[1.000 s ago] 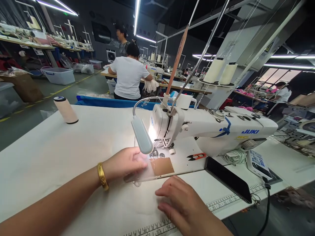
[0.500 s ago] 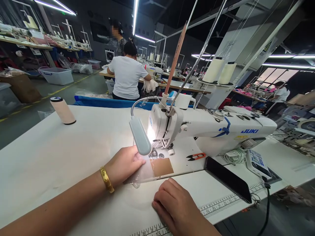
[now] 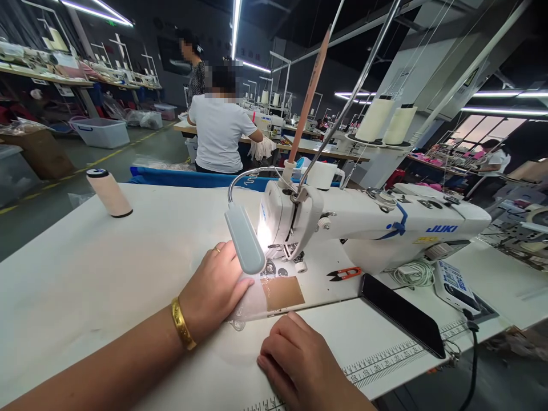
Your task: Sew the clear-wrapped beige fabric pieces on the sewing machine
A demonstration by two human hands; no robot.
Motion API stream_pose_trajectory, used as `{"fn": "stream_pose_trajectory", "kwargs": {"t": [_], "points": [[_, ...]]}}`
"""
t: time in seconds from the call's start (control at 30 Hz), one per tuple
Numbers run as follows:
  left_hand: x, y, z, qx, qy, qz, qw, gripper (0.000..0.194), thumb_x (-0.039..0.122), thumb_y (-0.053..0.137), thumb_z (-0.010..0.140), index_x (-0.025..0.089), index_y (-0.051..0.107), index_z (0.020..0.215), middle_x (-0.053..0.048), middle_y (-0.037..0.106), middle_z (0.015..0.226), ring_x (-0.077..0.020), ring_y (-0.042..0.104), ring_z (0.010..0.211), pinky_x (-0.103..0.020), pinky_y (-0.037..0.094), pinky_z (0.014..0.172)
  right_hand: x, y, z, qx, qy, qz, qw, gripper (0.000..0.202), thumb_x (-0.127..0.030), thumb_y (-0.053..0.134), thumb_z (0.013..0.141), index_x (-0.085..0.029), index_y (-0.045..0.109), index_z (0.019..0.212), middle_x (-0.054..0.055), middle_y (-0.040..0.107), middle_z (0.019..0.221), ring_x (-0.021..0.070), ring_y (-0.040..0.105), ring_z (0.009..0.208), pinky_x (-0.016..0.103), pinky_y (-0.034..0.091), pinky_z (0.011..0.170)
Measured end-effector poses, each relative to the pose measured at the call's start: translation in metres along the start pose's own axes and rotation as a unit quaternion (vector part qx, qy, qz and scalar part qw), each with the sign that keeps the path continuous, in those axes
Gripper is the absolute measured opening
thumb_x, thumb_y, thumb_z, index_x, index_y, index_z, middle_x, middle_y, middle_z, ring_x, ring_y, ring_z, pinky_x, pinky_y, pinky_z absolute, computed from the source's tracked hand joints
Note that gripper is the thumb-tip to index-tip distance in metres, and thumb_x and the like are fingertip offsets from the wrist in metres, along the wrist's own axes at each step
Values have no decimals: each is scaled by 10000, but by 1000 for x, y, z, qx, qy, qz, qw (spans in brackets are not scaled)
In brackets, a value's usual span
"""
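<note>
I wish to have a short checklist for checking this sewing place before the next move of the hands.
1. Left hand clear of the machine head: cannot tell; the lamp hides some fingertips.
2. Right hand clear of the machine head: ok.
3. Work area lit: ok.
4. Snips apart from both hands: ok.
5. Phone apart from both hands: ok.

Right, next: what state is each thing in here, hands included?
Left hand: laid over sheer material, fingertips hidden
Right hand: curled, unsupported or resting unclear
Sheer material: flat, partly covered
Lamp: lit
Snips: unheld, blades apart
Phone: lying flat, screen dark
White cable: coiled
Thread spool: standing on end
Pencil: point up
Sewing machine: running or stopped, cannot tell
</note>
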State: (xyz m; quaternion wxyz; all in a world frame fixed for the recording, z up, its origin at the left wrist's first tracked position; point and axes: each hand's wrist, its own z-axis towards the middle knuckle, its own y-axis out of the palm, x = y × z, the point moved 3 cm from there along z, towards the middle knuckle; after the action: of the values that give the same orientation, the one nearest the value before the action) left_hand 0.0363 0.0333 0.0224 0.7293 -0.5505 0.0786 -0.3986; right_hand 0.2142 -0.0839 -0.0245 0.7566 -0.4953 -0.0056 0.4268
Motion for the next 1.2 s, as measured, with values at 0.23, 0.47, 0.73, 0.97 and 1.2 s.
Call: {"fn": "stream_pose_trajectory", "kwargs": {"t": [0.23,0.47,0.73,0.97,1.2], "points": [[15,11,-13,-34,174,8,984,364,101,391,1046,191,726,934,-75,681,937,-228,603,822,-336,461,696,0,-1,0,19,-8,10,1000,161,-134,549,1009,-197,577,864,22,604,819,175,493,733,280,374,648],[13,18,-16,-44,179,3,983,353,104,421,1047,191,763,1031,-73,709,939,-238,625,830,-350,456,703,1,0,-1,17,-10,-1,1000,168,-143,563,1004,-191,590,845,22,607,819,170,489,727,278,384,642],[14,18,-14,-49,179,26,982,263,126,484,1033,194,735,993,-58,696,915,-234,631,842,-343,448,710,9,-19,10,-68,18,59,996,140,-206,557,1065,-197,659,970,27,624,898,178,551,808,274,454,699],[15,19,-17,-35,160,27,986,283,162,483,1034,191,694,848,-73,675,930,-226,621,811,-330,453,687,32,-25,32,-97,-6,-17,995,193,-116,534,1041,-185,691,1129,55,624,939,222,521,860,323,464,738],[7,15,-14,-62,124,19,990,152,182,549,992,212,687,1048,-83,728,1091,-278,689,953,-402,532,805,38,-17,39,-63,-34,-28,997,215,-88,475,1037,-177,667,1003,50,596,883,215,485,826,323,442,723]]}}
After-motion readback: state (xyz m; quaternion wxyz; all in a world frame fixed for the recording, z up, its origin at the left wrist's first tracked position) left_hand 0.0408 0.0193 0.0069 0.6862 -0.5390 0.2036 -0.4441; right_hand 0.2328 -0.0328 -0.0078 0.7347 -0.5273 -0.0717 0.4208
